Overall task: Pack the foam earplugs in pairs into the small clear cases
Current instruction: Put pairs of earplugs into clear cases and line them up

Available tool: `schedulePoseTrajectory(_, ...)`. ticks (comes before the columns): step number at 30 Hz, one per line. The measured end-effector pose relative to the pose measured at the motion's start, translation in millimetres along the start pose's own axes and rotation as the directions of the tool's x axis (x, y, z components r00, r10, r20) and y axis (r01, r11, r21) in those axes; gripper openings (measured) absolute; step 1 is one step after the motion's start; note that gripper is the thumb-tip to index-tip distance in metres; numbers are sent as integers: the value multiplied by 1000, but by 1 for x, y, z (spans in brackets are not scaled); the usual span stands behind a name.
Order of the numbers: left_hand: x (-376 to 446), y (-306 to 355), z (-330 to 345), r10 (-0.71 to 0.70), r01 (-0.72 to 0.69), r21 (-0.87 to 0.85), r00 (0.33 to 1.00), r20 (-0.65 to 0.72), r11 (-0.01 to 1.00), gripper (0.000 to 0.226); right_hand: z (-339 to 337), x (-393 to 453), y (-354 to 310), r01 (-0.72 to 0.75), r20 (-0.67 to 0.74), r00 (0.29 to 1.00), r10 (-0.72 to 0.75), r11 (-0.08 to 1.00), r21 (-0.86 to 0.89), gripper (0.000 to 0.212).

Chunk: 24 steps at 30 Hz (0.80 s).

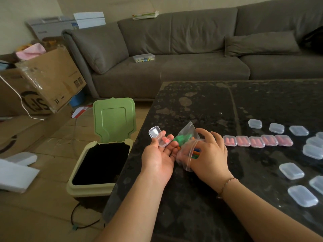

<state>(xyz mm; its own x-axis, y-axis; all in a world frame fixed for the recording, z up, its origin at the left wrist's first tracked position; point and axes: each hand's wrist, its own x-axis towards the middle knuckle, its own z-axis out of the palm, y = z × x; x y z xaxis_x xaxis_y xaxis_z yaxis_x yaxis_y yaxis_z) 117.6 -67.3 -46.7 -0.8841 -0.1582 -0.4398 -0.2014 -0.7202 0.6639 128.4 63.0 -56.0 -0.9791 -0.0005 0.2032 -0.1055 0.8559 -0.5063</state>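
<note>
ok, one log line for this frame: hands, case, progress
left hand: holds open small clear case, one pink foam earplug inside | right hand: fingers in clear zip bag | five filled cases rowed on black table

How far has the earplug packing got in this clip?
Done: five closed cases with pink earplugs sit in a row on the table. In hand: the left hand holds an open case containing pink foam; the right hand is at the bag of earplugs. Left: several empty cases.
</note>
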Motion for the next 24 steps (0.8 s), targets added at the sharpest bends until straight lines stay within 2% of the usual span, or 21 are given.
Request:
schedulePoseTrajectory(2,0,1,0,-4,4,1,1000,4,1000,26,-1,3,2,-12,5,1000,12,1000,8,42)
schedulePoseTrajectory(6,0,0,-1,-10,10,7,1000,1,1000,28,-2,0,2,3,-10,1000,-4,993,-114,53)
schedulePoseTrajectory(10,-2,0,-1,-15,15,11,1000,-3,1000,31,-1,-2,0,28,12,1000,-27,995,-99,54)
schedulePoseTrajectory(15,-3,3,-1,-26,26,-9,1000,11,1000,29,-1,6,6,-6,58,998,10,998,-63,59)
schedulePoseTrajectory(21,-1,6,1,24,-24,7,998,61,1000,28,-38,3,19,-25,60,998,29,998,-64,20)
schedulePoseTrajectory(24,-8,6,7,36,-38,20,993,114,999,26,-61,-2,22,-13,71,997,19,997,-81,18)
